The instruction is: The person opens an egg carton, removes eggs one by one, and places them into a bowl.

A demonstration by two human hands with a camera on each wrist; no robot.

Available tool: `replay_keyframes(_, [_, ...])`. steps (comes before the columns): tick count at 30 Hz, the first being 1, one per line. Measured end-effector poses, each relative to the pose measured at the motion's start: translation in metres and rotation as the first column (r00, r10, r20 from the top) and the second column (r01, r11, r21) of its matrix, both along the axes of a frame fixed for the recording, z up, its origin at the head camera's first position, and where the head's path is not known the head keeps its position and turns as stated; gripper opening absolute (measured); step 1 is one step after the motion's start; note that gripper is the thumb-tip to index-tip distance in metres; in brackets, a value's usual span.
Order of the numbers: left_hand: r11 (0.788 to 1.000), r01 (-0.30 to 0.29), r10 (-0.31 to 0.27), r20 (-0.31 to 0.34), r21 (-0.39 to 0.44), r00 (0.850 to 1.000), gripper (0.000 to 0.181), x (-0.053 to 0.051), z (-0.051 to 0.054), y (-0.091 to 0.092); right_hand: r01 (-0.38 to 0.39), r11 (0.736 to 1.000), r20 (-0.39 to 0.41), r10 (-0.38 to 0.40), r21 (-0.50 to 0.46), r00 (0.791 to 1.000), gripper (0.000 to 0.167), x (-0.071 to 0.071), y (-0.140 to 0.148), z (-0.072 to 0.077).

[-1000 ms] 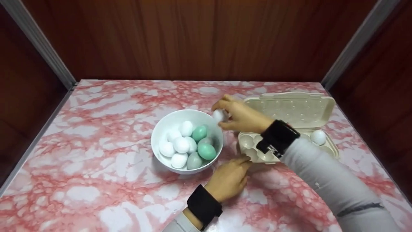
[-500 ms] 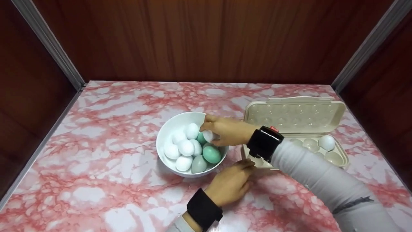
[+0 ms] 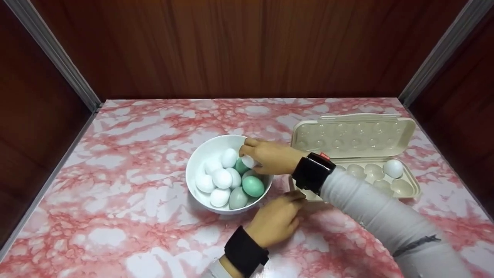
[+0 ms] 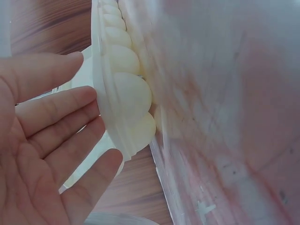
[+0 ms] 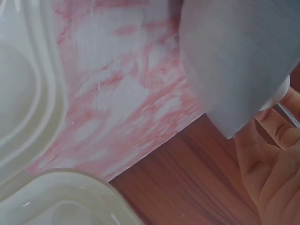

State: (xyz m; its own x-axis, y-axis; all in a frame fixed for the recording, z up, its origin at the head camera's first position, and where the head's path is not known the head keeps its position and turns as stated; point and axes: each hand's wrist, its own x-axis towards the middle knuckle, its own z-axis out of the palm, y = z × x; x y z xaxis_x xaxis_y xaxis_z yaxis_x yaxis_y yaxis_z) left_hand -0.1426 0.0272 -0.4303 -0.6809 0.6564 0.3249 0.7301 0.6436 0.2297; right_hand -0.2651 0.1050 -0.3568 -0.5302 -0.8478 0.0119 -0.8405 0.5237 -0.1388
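At the right side of the white bowl (image 3: 193,162), my right hand (image 3: 270,156) reaches over the rim and pinches a white egg (image 3: 249,161) among the others. White, grey-green and green eggs fill the bowl, such as a green egg (image 3: 253,186). In the right wrist view the bowl's outer wall (image 5: 234,56) covers part of the egg (image 5: 277,96) and the fingers. My left hand (image 3: 274,219) rests near the front left corner of the beige egg carton (image 3: 409,189). The left wrist view shows its fairly straight fingers touching the carton's rim (image 4: 101,70).
The carton's lid (image 3: 353,135) stands raised at the back. One white egg (image 3: 393,168) sits in a back-row cup at the right; my right forearm hides several cups. Dark wooden panels (image 3: 247,50) enclose the marbled table (image 3: 146,127) at the back and sides.
My right hand has carried the white egg leftward and down, from just outside the bowl's rim to among the eggs inside. My left hand stays at the carton. The head view has shifted slightly.
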Motion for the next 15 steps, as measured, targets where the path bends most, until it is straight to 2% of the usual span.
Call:
replay_keyframes(8, [1.0, 0.005, -0.006, 0.034, 0.029, 0.999, 0.035, 0.0008, 0.0001, 0.0003, -0.004, 1.0, -0.046, 0.004, -0.005, 0.999, 0.042, 0.0051, 0.0007, -0.0034])
replay_keyframes(15, [0.999, 0.003, -0.004, 0.035, 0.04, 0.999, 0.032, 0.0006, -0.0002, 0.0017, 0.011, 0.999, -0.03, -0.012, -0.046, 0.999, 0.043, 0.0097, 0.0082, -0.0005])
